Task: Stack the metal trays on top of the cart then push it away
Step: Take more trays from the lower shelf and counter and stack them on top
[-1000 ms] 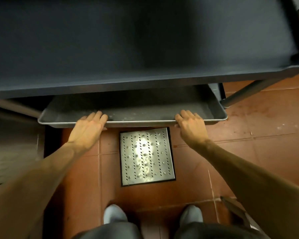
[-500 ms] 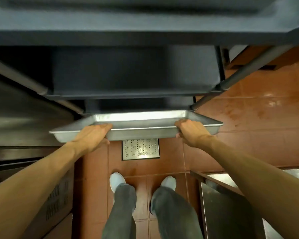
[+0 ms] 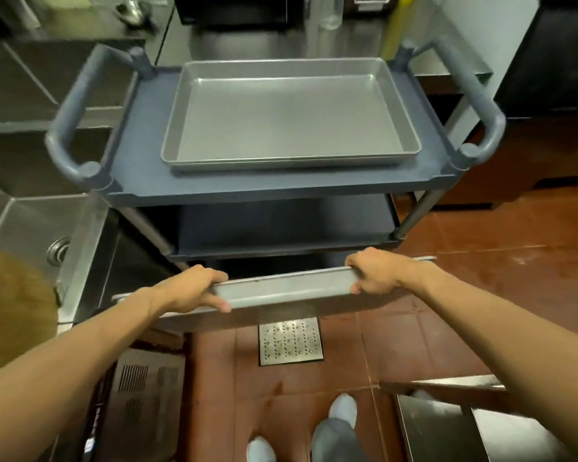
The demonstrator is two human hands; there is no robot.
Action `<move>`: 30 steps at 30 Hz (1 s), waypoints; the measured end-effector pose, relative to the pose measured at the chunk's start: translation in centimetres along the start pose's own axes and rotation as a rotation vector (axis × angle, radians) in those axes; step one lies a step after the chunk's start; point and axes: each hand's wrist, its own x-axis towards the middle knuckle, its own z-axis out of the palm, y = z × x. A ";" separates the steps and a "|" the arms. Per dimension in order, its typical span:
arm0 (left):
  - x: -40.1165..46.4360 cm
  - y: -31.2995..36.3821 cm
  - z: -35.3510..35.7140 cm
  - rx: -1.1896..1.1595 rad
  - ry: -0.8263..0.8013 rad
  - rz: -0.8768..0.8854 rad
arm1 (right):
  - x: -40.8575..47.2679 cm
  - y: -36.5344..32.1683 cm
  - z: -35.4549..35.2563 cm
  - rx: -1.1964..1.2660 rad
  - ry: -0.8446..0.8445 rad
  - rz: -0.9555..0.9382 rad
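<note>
A grey three-shelf cart [image 3: 137, 175] stands in front of me with curved handles on both sides. On its top shelf lie metal trays [image 3: 291, 111] nested one in another. I hold another metal tray [image 3: 287, 290] by its near rim, low in front of the cart, about level with the bottom shelf and tilted so I see its edge. My left hand [image 3: 191, 288] grips the rim's left part. My right hand [image 3: 374, 273] grips the right part.
A steel sink [image 3: 40, 228] sits at the left beside the cart. A floor drain grate [image 3: 290, 341] lies in the red tiles in front of my feet. A steel surface [image 3: 447, 425] is at lower right, and counters and appliances stand behind the cart.
I have stood up and lifted the tray out from under the cart's lower shelves. The view has risen so the cart's top shelf and its trays now show.
</note>
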 end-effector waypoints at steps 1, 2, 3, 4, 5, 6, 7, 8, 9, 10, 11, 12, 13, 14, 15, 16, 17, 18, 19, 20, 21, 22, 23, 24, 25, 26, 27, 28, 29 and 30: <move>-1.0 0.3 -0.9 -0.010 0.019 0.021 | -0.9 -0.8 -1.0 0.016 0.000 0.005; -1.7 0.6 -1.6 -0.010 0.031 0.037 | -1.6 -1.4 -1.9 0.027 0.001 0.008; -3.0 1.0 -2.7 0.005 0.044 0.047 | -2.6 -2.4 -3.0 0.021 0.014 0.005; -4.0 1.4 -3.5 0.019 0.050 0.055 | -3.6 -3.1 -3.9 0.011 0.030 0.005; -5.0 1.8 -4.5 0.034 0.057 0.066 | -4.6 -3.8 -4.8 0.003 0.051 0.002; -6.0 2.3 -5.4 0.051 0.069 0.081 | -5.5 -4.4 -5.8 0.002 0.070 0.001; -7.0 2.7 -6.4 0.069 0.080 0.096 | -6.5 -4.9 -6.8 0.011 0.085 -0.002; -8.0 3.2 -7.4 0.087 0.088 0.113 | -7.4 -5.4 -7.9 0.026 0.096 -0.005; -9.0 3.7 -8.5 0.104 0.092 0.129 | -8.3 -5.9 -8.9 0.038 0.105 -0.009; -10.0 4.2 -9.6 0.121 0.096 0.143 | -9.1 -6.4 -10.0 0.041 0.114 -0.016; -10.9 4.7 -10.8 0.141 0.099 0.151 | -10.0 -6.8 -11.0 0.037 0.128 -0.024; -11.8 5.3 -12.0 0.161 0.103 0.151 | -10.7 -7.2 -12.0 0.028 0.146 -0.031; -12.7 5.9 -13.3 0.184 0.105 0.148 | -11.4 -7.6 -13.2 0.014 0.167 -0.040; -13.5 6.6 -14.5 0.215 0.104 0.145 | -12.2 -8.0 -14.4 -0.003 0.189 -0.050; -14.3 7.3 -15.8 0.249 0.101 0.141 | -12.9 -8.3 -15.7 -0.021 0.209 -0.061; -15.1 8.1 -17.0 0.276 0.097 0.140 | -13.6 -8.6 -17.2 -0.036 0.226 -0.073; -15.9 9.0 -18.4 0.290 0.093 0.144 | -14.3 -9.0 -18.7 -0.053 0.238 -0.086; -16.7 9.8 -19.7 0.299 0.096 0.150 | -14.9 -9.3 -20.3 -0.073 0.249 -0.097; -17.5 10.6 -21.0 0.315 0.112 0.158 | -15.6 -9.5 -21.9 -0.093 0.266 -0.105; -18.3 11.5 -22.4 0.334 0.141 0.165 | -16.2 -9.7 -23.5 -0.112 0.286 -0.109; -19.1 12.3 -23.7 0.349 0.171 0.170 | -16.8 -9.9 -25.0 -0.129 0.308 -0.114; -19.8 13.1 -24.9 0.359 0.193 0.176 | -17.2 -9.9 -26.4 -0.141 0.329 -0.117; -20.4 13.8 -26.1 0.367 0.214 0.180 | -17.7 -9.9 -27.8 -0.156 0.353 -0.123; -20.9 14.5 -27.1 0.377 0.238 0.185 | -18.2 -9.9 -29.0 -0.167 0.376 -0.131; -21.3 15.1 -28.1 0.389 0.264 0.189 | -18.5 -9.8 -30.2 -0.179 0.400 -0.141; -21.6 15.6 -29.0 0.401 0.291 0.192 | -18.8 -9.7 -31.3 -0.190 0.424 -0.152; -21.8 16.2 -29.7 0.413 0.319 0.193 | -19.1 -9.6 -32.3 -0.203 0.445 -0.160; -21.8 16.7 -30.3 0.425 0.349 0.194 | -19.3 -9.4 -33.1 -0.216 0.465 -0.164; -21.7 17.2 -30.9 0.436 0.381 0.195 | -19.4 -9.1 -33.9 -0.226 0.486 -0.165; -21.5 17.5 -31.4 0.446 0.415 0.199 | -19.5 -8.7 -34.5 -0.235 0.514 -0.165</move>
